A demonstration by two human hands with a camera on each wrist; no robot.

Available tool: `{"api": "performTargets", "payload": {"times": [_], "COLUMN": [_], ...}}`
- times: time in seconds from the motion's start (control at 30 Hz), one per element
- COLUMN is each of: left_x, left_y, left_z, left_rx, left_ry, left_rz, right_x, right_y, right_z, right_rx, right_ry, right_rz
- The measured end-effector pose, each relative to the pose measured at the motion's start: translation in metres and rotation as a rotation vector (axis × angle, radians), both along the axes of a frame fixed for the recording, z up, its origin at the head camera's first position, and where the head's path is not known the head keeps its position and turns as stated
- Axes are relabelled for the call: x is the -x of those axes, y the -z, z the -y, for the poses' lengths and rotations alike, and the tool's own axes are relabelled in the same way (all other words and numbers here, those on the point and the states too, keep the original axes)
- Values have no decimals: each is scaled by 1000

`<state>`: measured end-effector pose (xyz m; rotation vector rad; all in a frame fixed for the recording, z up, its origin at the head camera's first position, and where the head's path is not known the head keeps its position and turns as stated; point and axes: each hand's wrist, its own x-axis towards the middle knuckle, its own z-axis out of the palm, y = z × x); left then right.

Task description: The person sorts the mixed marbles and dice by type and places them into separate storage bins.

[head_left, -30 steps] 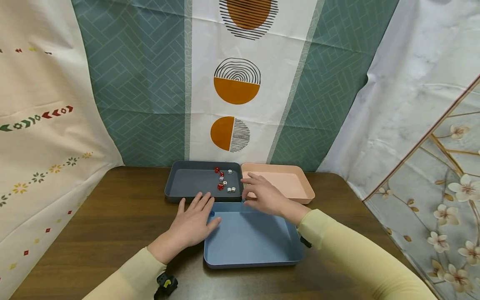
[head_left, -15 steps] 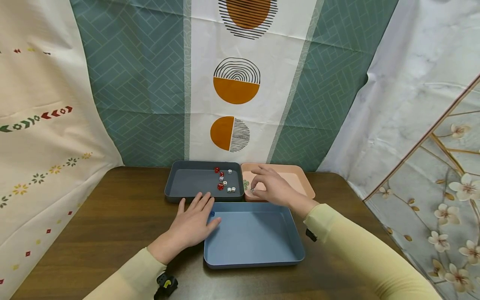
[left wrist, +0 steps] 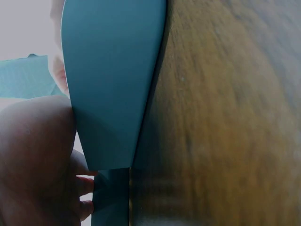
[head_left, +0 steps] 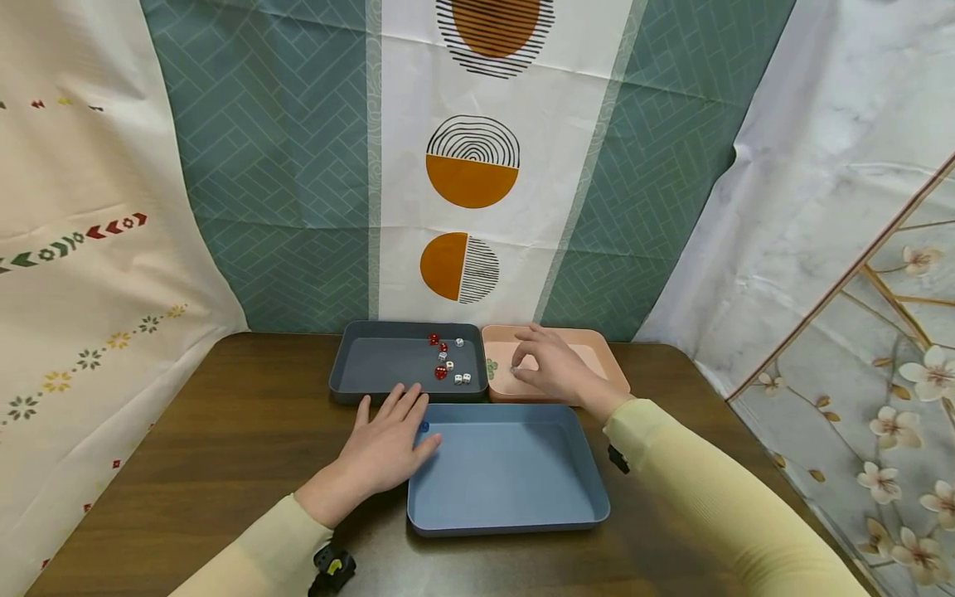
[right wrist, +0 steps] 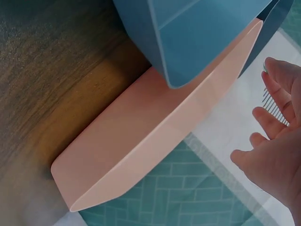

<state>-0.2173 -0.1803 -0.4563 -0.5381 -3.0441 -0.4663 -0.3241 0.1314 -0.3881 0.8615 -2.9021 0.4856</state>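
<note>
My left hand (head_left: pixel 384 448) lies flat with fingers spread across the left rim of the blue tray (head_left: pixel 515 522). A small blue die (head_left: pixel 424 426) sits in that tray's far left corner, beside the fingers. Over the peach tray (head_left: pixel 608 373), my right hand (head_left: pixel 548 365) pinches a small pale die (head_left: pixel 514 369) between thumb and index finger, its other fingers loosely raised. In the right wrist view the pinched piece barely shows at the fingertips. Small green pieces (head_left: pixel 492 367) lie near the peach tray's left wall.
A dark grey tray (head_left: pixel 380 365) stands at the back left, beside the peach one. Red dice (head_left: pixel 440 372) and white dice (head_left: pixel 458 379) lie in its right part. All trays stand on a brown wooden table (head_left: pixel 246 414), with a patterned cloth (head_left: pixel 313 207) hanging behind.
My right hand has moved from the blue tray's far edge back and right, over the peach tray, uncovering the green pieces. The left hand has stayed in place.
</note>
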Motion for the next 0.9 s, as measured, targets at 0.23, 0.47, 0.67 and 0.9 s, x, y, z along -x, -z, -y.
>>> {"api": "performTargets", "payload": {"times": [0.23,0.47,0.67,0.9], "left_x": [1,1,1,3], "left_y": [-2,-2,-1,0], "left_z": [1,2,2,1], "left_rx": [-9,2,0,14], "left_ry": [5,4,5,0], "left_rz": [0,9,11,4], "right_x": [7,13,20,28], "right_y": [1,3,5,9], "right_z": [-3,-3,-3,-1], "right_rx": [5,1,-18,-42], "right_ry": [27,46,65,94], "right_rz": [27,37,36,46]}}
